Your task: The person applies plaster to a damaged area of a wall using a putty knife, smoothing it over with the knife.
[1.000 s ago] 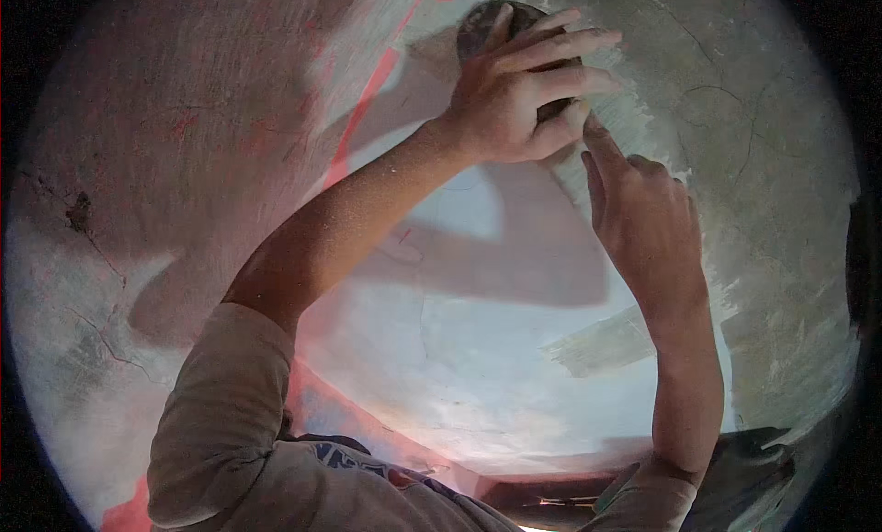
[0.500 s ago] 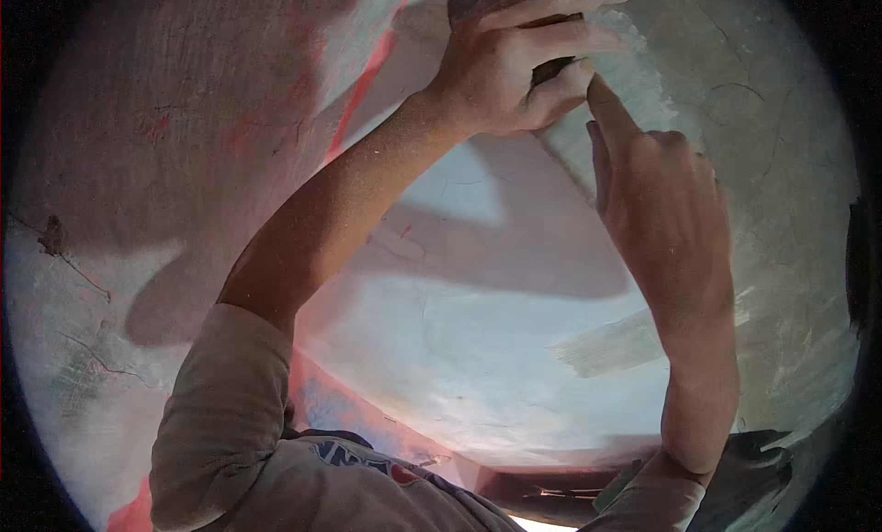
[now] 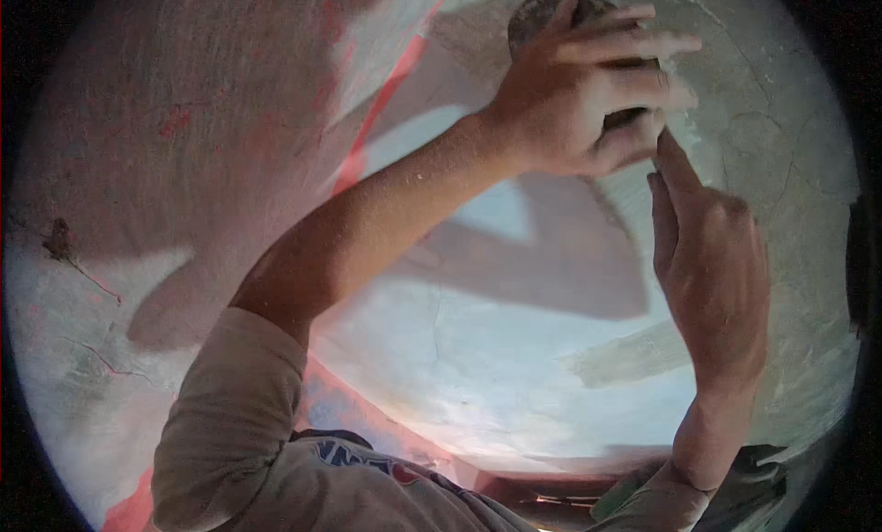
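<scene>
Against the plastered wall, a dark, flat, trowel-like tool (image 3: 525, 22) shows its rounded end beyond my left hand. My left hand (image 3: 579, 91) lies over the tool with its fingers stretched out and spread, and dark parts of the tool show between them. Just below and to the right, my right hand (image 3: 712, 247) is closed, its index finger reaching along the tool's near end beside the left hand's lowest finger. The handle is hidden inside the right hand. A damp grey plaster patch (image 3: 675, 118) lies at the left fingertips.
A red painted line (image 3: 381, 109) runs along the wall's corner at left. The left wall (image 3: 165, 164) is rough and cracked, with a dark mark (image 3: 60, 243). A grey smear (image 3: 634, 356) crosses the pale wall. Dark cloth-like material (image 3: 758, 477) sits at lower right.
Both hands have moved right and downward in the picture together with the tool. More of its dark rounded end shows. The view has also shifted slightly.
</scene>
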Tool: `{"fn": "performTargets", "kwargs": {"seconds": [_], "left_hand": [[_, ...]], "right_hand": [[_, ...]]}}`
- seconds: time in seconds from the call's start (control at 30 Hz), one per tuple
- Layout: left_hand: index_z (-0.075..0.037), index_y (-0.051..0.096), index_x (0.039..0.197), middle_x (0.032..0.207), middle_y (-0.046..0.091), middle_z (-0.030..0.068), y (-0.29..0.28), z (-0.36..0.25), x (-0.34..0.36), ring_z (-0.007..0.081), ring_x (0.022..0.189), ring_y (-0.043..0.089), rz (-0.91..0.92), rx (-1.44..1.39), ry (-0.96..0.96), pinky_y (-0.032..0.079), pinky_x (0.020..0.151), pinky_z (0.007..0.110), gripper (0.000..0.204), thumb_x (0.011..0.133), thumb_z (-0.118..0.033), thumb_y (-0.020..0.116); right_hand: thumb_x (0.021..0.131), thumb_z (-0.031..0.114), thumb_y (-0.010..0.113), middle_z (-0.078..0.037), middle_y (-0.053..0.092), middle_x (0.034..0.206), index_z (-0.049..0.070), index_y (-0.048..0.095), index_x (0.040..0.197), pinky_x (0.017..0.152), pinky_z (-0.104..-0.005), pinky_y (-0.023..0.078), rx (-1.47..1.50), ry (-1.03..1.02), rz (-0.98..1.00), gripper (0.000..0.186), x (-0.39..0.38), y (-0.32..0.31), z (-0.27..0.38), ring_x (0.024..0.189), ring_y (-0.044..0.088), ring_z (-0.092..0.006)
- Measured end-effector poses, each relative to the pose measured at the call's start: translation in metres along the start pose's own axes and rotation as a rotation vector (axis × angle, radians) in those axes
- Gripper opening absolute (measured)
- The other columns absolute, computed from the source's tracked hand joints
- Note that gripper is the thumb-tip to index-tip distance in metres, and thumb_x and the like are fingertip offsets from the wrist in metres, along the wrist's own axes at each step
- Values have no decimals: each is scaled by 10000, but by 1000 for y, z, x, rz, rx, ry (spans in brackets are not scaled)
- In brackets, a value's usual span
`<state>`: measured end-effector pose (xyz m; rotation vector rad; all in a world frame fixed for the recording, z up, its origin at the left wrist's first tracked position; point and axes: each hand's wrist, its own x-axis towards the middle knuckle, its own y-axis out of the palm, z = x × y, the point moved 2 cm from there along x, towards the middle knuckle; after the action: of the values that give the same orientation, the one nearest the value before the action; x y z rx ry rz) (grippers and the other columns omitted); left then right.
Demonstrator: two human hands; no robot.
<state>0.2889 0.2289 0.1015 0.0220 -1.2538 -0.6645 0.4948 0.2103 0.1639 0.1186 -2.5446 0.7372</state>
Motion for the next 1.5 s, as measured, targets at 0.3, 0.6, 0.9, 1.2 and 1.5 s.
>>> {"fn": "performTargets", "kwargs": {"seconds": [0.3,0.6,0.9,1.2,1.5], "left_hand": [[-106,812,1247,1578,639,179,-19,21,11,476,1416,610,61,133,20,405,1184,597,324,1073,-272,594],[-113,807,1279,1565,641,210,-36,31,2,453,1415,622,101,80,-3,423,1199,618,377,1111,-349,566],[-93,788,1272,1574,631,212,-20,37,2,492,1428,602,6,18,32,428,1225,614,310,1030,-207,629],[-101,812,1247,1544,659,209,-39,10,7,482,1395,621,185,264,-9,427,1199,602,322,1011,-198,616],[-256,828,1130,1555,680,-21,-36,41,-12,304,1413,643,110,216,18,485,1112,583,287,868,-180,740]], "right_hand": [[1134,213,621,-177,776,755,75,704,1432,541,-432,615,61,-103,-149,339,24,11,0,602,767,-223],[1112,177,643,-184,763,728,54,666,1449,560,-493,616,19,-66,-106,360,38,14,19,648,797,-299],[1117,142,609,-212,736,731,71,665,1455,610,-511,605,159,-91,-91,350,36,17,8,651,784,-278],[1100,180,619,-287,731,785,61,622,1483,641,-582,575,196,-25,-50,401,49,31,17,746,779,-458],[1109,170,599,-273,739,788,54,659,1413,643,-590,591,135,6,-52,331,51,53,34,723,780,-430]]}}
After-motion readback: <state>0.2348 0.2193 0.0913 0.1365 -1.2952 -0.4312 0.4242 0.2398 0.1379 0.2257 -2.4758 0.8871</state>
